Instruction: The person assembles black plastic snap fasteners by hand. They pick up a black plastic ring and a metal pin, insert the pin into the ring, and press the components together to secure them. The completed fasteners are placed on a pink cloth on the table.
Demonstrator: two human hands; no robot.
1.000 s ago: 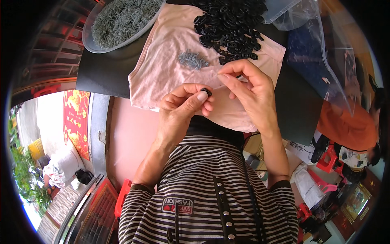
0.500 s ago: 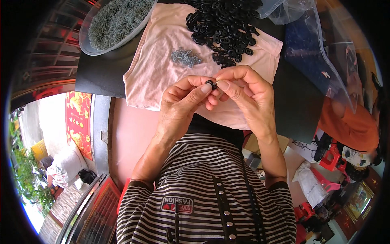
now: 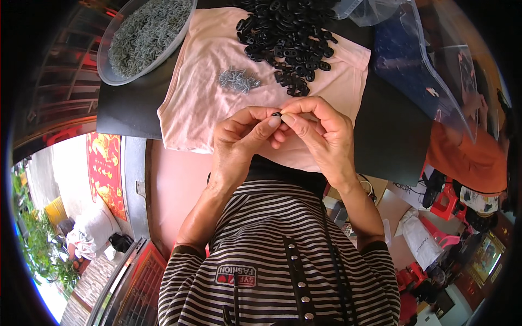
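Note:
My left hand (image 3: 239,136) pinches a small black plastic piece (image 3: 277,114) between thumb and forefinger, in front of my chest. The fingertips of my right hand (image 3: 317,130) close together right at the piece's edge; whatever they hold is too small to make out. Just beyond my hands, a little heap of thin grey metal bits (image 3: 238,80), like small springs or screws, lies on a pale pink cloth (image 3: 201,54). To its right spreads a big pile of black plastic pieces (image 3: 288,41), oval with holes.
A clear plastic tub (image 3: 103,70) full of the same grey bits stands at the far left of the black table (image 3: 128,108). Clear plastic bags (image 3: 429,60) lie at the far right. Beside the table's right end shows another person's orange sleeve (image 3: 462,163).
My hands have come slightly lower and left in the picture, still together, and the black piece is turned and more covered by my fingers. The whole view has shifted a little.

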